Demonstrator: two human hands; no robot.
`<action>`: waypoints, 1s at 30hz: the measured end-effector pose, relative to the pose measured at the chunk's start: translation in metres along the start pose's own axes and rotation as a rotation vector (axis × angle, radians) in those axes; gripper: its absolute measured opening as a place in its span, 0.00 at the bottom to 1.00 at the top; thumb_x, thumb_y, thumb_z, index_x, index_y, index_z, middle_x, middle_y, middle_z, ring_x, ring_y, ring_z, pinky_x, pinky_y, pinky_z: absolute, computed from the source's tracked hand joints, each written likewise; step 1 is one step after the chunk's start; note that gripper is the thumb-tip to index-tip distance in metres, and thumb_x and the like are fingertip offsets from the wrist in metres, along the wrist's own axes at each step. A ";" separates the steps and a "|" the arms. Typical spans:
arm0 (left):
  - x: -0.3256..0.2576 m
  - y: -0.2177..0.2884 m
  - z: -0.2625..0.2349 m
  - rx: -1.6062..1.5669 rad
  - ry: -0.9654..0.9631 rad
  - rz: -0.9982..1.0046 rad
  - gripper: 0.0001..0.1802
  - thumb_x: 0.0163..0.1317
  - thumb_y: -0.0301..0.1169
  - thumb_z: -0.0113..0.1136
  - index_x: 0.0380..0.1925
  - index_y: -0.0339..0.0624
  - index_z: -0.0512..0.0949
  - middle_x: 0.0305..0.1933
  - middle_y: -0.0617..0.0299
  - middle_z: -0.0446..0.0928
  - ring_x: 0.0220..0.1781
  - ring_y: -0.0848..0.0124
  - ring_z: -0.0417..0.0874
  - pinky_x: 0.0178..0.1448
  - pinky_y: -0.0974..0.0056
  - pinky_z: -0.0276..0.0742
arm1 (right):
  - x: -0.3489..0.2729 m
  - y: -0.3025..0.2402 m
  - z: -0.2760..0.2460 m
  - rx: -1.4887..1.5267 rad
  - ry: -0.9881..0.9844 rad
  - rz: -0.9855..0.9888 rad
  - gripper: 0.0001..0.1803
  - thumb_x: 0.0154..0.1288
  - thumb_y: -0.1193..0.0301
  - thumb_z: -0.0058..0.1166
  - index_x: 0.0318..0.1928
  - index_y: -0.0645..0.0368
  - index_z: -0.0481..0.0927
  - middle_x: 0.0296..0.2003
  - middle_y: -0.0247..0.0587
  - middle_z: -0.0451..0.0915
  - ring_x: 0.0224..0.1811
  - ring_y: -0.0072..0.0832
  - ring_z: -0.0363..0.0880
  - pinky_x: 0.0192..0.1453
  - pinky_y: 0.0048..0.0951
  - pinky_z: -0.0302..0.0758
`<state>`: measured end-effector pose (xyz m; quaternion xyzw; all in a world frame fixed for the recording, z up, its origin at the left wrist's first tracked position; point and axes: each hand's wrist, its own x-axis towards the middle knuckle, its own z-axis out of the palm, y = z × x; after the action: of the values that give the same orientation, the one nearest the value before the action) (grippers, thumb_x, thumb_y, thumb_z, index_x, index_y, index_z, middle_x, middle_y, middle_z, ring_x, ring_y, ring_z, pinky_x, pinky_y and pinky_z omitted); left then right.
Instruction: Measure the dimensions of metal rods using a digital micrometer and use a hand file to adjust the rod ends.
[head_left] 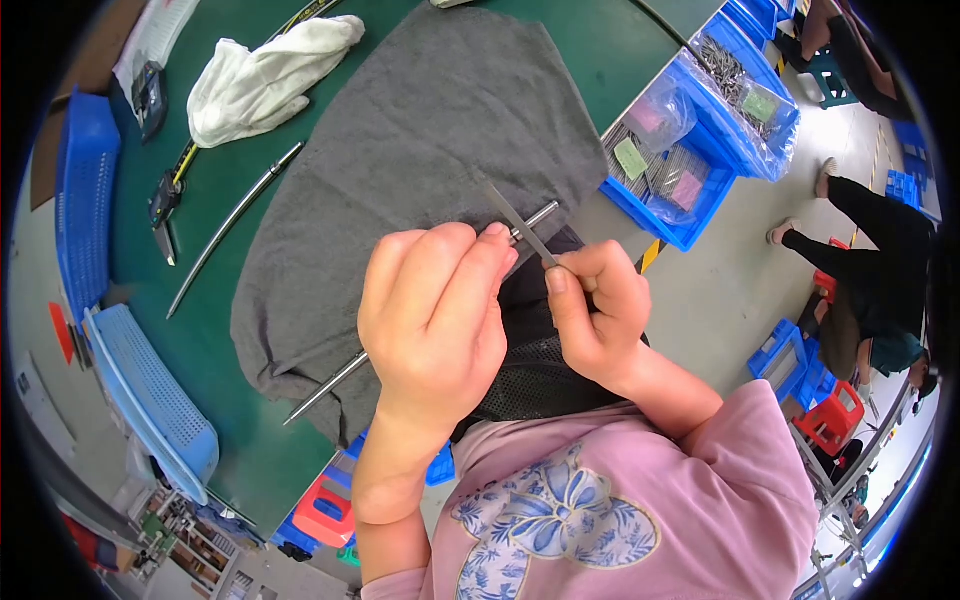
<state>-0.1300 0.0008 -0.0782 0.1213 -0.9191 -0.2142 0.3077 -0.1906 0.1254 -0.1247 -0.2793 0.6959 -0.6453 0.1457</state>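
My left hand (428,310) is closed around a slim metal rod (328,388), which slants from lower left to upper right. Its stepped end sticks out past my fingertips. Between thumb and fingers, my right hand (607,315) pinches a narrow flat grey strip (514,216) that looks like a file. The strip crosses the rod near its far end and appears to touch it. Beneath both hands a dark grey cloth (440,110) is spread over the green table (245,440). Another metal rod (232,222) lies on the table left of the cloth.
White gloves (265,85) and calipers (165,205) lie at the far left. Blue baskets (150,400) line the left edge. Blue bins (680,225) with bagged metal parts stand right of the table. A person in dark clothes (875,245) is farther right, near red stools (832,415).
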 end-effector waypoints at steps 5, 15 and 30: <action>0.001 0.000 0.000 -0.001 0.008 0.016 0.10 0.39 0.19 0.63 0.26 0.35 0.77 0.27 0.61 0.72 0.26 0.66 0.71 0.27 0.66 0.68 | 0.011 -0.009 0.002 -0.004 -0.022 -0.048 0.04 0.53 0.85 0.52 0.28 0.65 0.71 0.15 0.36 0.69 0.12 0.18 0.66 0.17 0.19 0.61; 0.000 0.001 0.000 -0.013 -0.002 0.008 0.09 0.40 0.19 0.63 0.25 0.35 0.76 0.27 0.60 0.72 0.26 0.65 0.71 0.27 0.66 0.68 | 0.005 -0.008 -0.002 -0.031 -0.020 0.003 0.04 0.53 0.84 0.51 0.27 0.64 0.71 0.14 0.35 0.68 0.13 0.18 0.65 0.17 0.20 0.61; 0.000 0.000 0.000 0.001 -0.005 0.013 0.08 0.41 0.19 0.63 0.24 0.36 0.76 0.27 0.61 0.72 0.26 0.65 0.71 0.27 0.66 0.68 | 0.011 -0.009 -0.001 -0.032 -0.043 -0.028 0.04 0.54 0.84 0.50 0.27 0.64 0.71 0.14 0.35 0.68 0.13 0.18 0.64 0.17 0.20 0.60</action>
<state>-0.1302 0.0014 -0.0783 0.1148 -0.9207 -0.2120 0.3067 -0.1977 0.1196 -0.1141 -0.3051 0.6990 -0.6298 0.1469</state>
